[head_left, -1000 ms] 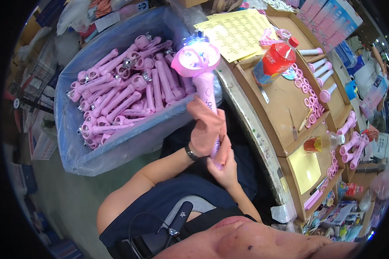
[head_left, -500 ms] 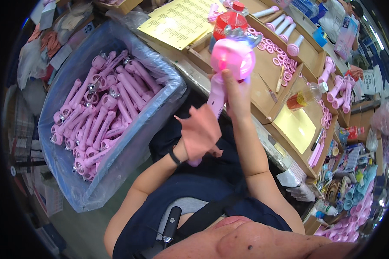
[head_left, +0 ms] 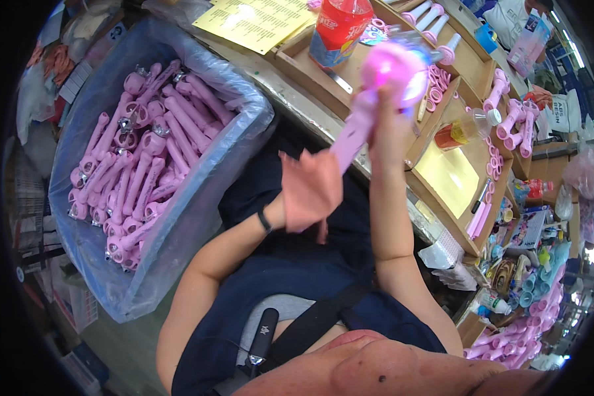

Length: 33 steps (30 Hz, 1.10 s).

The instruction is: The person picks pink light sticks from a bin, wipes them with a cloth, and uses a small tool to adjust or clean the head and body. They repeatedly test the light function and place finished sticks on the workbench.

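A pink toy wand (head_left: 354, 137) with a round head and a silvery, blurred top is held slantwise before me. Light glows in its head. My right hand (head_left: 387, 125) is closed around the wand just below the head. Around the lower handle, my left hand (head_left: 285, 212) is closed through a salmon-coloured cloth (head_left: 312, 188), which hides most of its fingers. The handle's lower end is hidden by the cloth. At my left stands a large bin lined with blue plastic (head_left: 178, 231), heaped with similar pink wands (head_left: 145, 178).
Along the bench, a divided cardboard tray (head_left: 402, 155) holds pink rings (head_left: 437, 89), a bottle of amber liquid (head_left: 459, 130) and yellow paper (head_left: 445, 181). A red-labelled bottle (head_left: 340, 30) stands by printed yellow sheets (head_left: 251, 23). More pink wands (head_left: 518, 125) lie at the right.
The wand's head and my right hand have moved to the right, tilting the wand more. My left hand and the cloth have shifted slightly. The whole view has moved a little.
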### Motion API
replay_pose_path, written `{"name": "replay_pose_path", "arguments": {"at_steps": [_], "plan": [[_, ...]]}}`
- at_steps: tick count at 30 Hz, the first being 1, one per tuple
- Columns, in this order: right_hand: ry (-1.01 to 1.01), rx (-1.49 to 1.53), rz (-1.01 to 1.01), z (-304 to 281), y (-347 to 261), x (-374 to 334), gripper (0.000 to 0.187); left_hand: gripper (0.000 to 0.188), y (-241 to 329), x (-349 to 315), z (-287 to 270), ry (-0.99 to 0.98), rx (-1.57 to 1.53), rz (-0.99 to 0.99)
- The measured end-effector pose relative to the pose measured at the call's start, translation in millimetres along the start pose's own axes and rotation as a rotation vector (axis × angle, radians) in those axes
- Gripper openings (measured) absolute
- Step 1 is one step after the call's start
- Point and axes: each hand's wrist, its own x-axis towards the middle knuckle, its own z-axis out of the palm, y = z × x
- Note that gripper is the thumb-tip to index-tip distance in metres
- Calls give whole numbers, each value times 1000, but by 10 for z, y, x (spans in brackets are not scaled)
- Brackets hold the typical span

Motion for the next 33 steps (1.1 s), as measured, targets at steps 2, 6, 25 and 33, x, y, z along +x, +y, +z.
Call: {"name": "replay_pose_path", "arguments": {"at_steps": [2, 6, 25, 33], "plan": [[4, 137, 53, -128, -66, 102, 49, 58, 147, -193, 116, -161, 416, 68], [-89, 280, 176, -86, -86, 215, 64, 27, 342, -443, 39, 303, -245, -182], [143, 507, 347, -47, -27, -7, 78, 51, 182, -431, 149, 313, -990, -519], [101, 422, 260, 48, -35, -75, 76, 44, 268, -333, -36, 375, -714, -523]]}}
